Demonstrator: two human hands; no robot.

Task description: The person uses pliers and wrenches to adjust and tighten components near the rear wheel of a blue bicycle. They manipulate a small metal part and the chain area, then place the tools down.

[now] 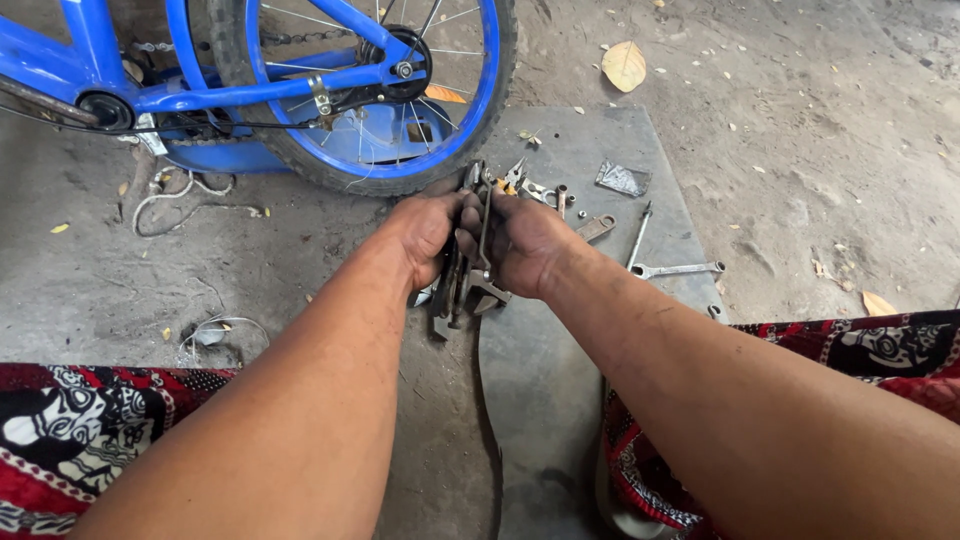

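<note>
A: Two hands meet over the grey mat [560,380] on the dirt floor. Left hand [428,232] and right hand [525,243] are both wrapped around one bundle of metal tools [468,270], long spanners and plier-like pieces, held roughly upright between the palms.

B: Entry on progress?

A: Judging only by how things lie: the bundle is gathered and off the mat, its lower ends hanging just above it. Several pieces lie loose on the mat beside the right hand: a small wrench [678,269], a thin rod [638,236], a flat metal piece [597,228], a dark square patch [622,179], and pliers [515,175] just past the fingertips. So the sorting or picking looks partway, in my reading.

B: Fingers?

A: Left fingers [462,222] curled closed against the bundle from its left side. Right fingers [498,215] closed on it from the right, the knuckles of both hands nearly touching. Neither hand is spread open. Exactly how many tools are in the clasp, cannot tell; they overlap.

B: Surroundings?

A: Blue bicycle [300,80] stands just beyond the hands, its rear wheel [470,130] touching the mat's far edge. Patterned red cloth [70,430] covers the knees at both lower corners. One dry leaf [624,65] lies well apart on the dirt.
</note>
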